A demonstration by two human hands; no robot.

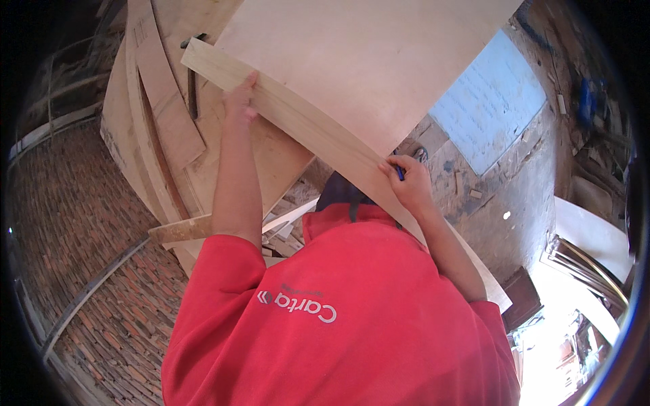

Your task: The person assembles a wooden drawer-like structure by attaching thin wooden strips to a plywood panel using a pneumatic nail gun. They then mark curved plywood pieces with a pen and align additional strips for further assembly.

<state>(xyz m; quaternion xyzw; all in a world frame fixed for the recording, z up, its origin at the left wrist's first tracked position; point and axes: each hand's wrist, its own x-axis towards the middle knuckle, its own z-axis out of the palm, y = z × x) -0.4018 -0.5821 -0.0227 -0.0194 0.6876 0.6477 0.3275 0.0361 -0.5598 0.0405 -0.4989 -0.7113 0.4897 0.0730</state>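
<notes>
A long pale wooden board [305, 126] runs diagonally from the upper left to the lower right, along the near edge of a large plywood sheet [359, 54]. My left hand [242, 100] grips the board near its upper left end, thumb on its top face. Farther along, by the sheet's near corner, my right hand [409, 181] is closed with a blue pen [400, 173] in it. Its fingertips press on the board's edge. The pen's tip is hidden.
A dark hammer-like tool [193, 88] lies on the wooden worktop [237, 155] at left, beside a narrow plywood strip [166, 84]. A light blue sheet [491, 101] and wood scraps lie on the floor at right. A brick surface [88, 237] spans the far left.
</notes>
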